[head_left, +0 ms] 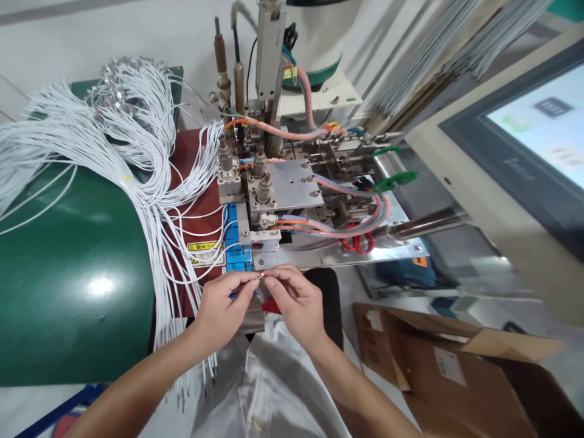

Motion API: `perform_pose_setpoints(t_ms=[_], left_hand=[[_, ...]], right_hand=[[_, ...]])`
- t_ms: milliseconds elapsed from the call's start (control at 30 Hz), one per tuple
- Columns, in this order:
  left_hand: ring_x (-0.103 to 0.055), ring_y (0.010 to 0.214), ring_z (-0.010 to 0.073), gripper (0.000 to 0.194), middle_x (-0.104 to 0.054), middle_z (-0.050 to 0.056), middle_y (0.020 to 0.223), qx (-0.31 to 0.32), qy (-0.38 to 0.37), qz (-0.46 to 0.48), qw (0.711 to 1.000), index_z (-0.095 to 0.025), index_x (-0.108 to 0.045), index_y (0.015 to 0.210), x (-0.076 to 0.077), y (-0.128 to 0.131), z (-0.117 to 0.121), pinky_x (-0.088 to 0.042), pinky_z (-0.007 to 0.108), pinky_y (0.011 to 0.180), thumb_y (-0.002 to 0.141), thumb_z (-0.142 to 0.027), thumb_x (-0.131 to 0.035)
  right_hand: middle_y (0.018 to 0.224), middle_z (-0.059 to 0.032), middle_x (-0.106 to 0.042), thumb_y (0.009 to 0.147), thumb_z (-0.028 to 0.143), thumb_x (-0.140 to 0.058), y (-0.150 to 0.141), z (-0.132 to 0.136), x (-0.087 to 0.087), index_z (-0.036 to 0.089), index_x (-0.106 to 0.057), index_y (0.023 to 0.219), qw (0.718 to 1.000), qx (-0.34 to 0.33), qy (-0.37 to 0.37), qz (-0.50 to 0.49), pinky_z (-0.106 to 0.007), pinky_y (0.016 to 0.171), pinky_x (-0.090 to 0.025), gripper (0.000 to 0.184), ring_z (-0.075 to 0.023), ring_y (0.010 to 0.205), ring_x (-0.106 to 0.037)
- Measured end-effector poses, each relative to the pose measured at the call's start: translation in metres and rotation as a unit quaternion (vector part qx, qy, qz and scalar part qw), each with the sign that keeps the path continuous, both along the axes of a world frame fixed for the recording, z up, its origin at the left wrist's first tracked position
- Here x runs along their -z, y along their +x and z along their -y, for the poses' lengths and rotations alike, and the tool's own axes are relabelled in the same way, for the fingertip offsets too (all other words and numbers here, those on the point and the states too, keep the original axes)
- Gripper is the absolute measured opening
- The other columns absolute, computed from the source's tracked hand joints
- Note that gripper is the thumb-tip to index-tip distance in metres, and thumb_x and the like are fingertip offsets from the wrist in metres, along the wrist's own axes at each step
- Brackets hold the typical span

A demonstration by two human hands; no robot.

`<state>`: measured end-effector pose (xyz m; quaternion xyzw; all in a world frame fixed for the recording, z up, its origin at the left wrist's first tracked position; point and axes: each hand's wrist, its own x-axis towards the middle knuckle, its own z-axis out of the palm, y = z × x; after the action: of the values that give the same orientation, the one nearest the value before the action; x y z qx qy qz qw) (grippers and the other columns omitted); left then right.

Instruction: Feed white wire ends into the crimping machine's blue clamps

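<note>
My left hand (222, 309) and my right hand (298, 302) meet fingertip to fingertip in front of the machine. Both are closed in a pinch on the thin coloured wire ends (261, 277) of a cable, with bits of red, green and white showing. Most of that cable is hidden by my fingers. Just beyond my fingertips is a row of blue cable holders (238, 243) at the machine's edge. White cables (150, 213) run in a thick bundle to the left of my left hand, and several of them lead into the blue holders.
A metal machine (292, 182) with hoses stands ahead, a wire spool (390, 169) on its right. Red-handled scissors (358, 242) lie on its plate. The green table (77, 274) is at left, a screen (538, 115) at upper right, an open cardboard box (456, 371) below.
</note>
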<state>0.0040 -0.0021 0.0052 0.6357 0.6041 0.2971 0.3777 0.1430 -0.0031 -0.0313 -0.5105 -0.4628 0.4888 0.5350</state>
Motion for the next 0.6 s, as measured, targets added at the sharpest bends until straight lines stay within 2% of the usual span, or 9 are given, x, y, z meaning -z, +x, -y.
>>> perform_pose_setpoints(t_ms=[167,267,400,500,600], left_hand=[[-0.063,0.078,0.0151,0.021,-0.069,0.004,0.088,0.018,-0.025,0.007,1.000,-0.019,-0.067,0.088,0.002,-0.001,0.001,-0.051,0.027,0.074,0.085,-0.029,-0.048],[-0.063,0.077,0.0150,0.019,-0.068,0.003,0.086,0.007,-0.042,-0.003,0.999,-0.018,-0.065,0.090,0.005,-0.002,0.001,-0.051,0.025,0.073,0.084,-0.030,-0.050],[-0.061,0.067,0.0126,0.018,-0.066,0.002,0.076,-0.010,-0.058,0.001,0.998,-0.018,-0.064,0.083,0.007,-0.001,0.001,-0.049,0.022,0.064,0.083,-0.031,-0.051],[-0.058,0.059,0.0104,0.017,-0.064,0.000,0.068,-0.037,-0.057,0.028,0.997,-0.016,-0.062,0.082,0.008,0.001,0.004,-0.047,0.019,0.058,0.083,-0.030,-0.051],[-0.056,0.057,0.0092,0.016,-0.061,-0.001,0.065,-0.055,-0.054,0.054,0.996,-0.016,-0.059,0.081,0.009,0.003,0.006,-0.046,0.019,0.057,0.083,-0.029,-0.051]], right_hand=[[0.070,-0.0023,-0.059,0.076,0.020,-0.057,-0.004,-0.001,-0.003,0.019,-0.062,0.070,0.999,0.007,0.016,0.050,-0.026,0.062,-0.046,0.008,-0.0140,0.067,-0.057],[0.070,-0.0022,-0.058,0.076,0.021,-0.056,-0.008,-0.001,-0.004,0.019,-0.060,0.069,0.999,0.024,0.002,0.038,-0.026,0.062,-0.046,0.008,-0.0137,0.067,-0.056],[0.066,-0.0006,-0.057,0.074,0.026,-0.058,-0.015,0.000,-0.003,0.018,-0.060,0.069,0.992,0.028,-0.081,-0.091,-0.026,0.060,-0.047,0.010,-0.0123,0.061,-0.055],[0.056,0.0025,-0.055,0.072,0.029,-0.062,-0.020,0.001,-0.003,0.018,-0.059,0.066,0.965,0.019,-0.147,-0.217,-0.024,0.055,-0.046,0.013,-0.0096,0.051,-0.051],[0.055,0.0030,-0.055,0.071,0.029,-0.062,-0.022,0.001,-0.003,0.018,-0.058,0.065,0.953,0.015,-0.160,-0.255,-0.024,0.055,-0.045,0.013,-0.0091,0.050,-0.050]])
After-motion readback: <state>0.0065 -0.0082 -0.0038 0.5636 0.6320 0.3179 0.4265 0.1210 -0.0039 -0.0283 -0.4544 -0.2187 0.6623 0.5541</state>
